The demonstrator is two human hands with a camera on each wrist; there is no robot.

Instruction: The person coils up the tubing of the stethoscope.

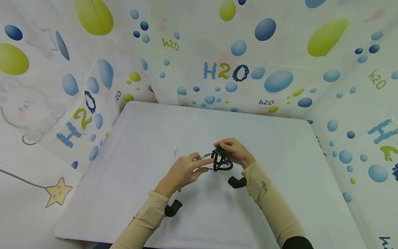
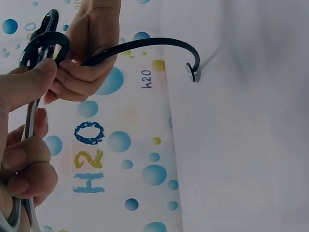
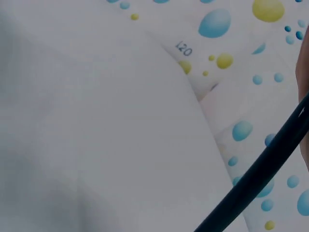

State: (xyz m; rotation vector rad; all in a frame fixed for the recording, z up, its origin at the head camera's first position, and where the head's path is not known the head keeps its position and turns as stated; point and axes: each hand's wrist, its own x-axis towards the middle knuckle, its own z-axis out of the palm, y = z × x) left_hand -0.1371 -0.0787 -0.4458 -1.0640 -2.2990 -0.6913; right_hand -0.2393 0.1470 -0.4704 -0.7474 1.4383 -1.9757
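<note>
A stethoscope with black tubing (image 1: 223, 168) and metal ear tubes (image 2: 30, 118) is held up between both hands over the table. My left hand (image 1: 183, 168) grips the metal ear tubes, its thumb pressed near the coiled tubing in the left wrist view. On the other side, my right hand (image 1: 236, 151) pinches the looped black tubing. From that hand a length of tube arcs out to the round chest piece (image 2: 191, 72). The right wrist view catches only a stretch of black tube (image 3: 260, 166) and a sliver of hand at the edge.
A white-covered table (image 1: 149, 128) lies beneath the hands. Patterned walls (image 1: 199, 45) with blue and green spots enclose its back and sides. Black wrist-mounted pieces (image 1: 237, 182) stick out below both wrists.
</note>
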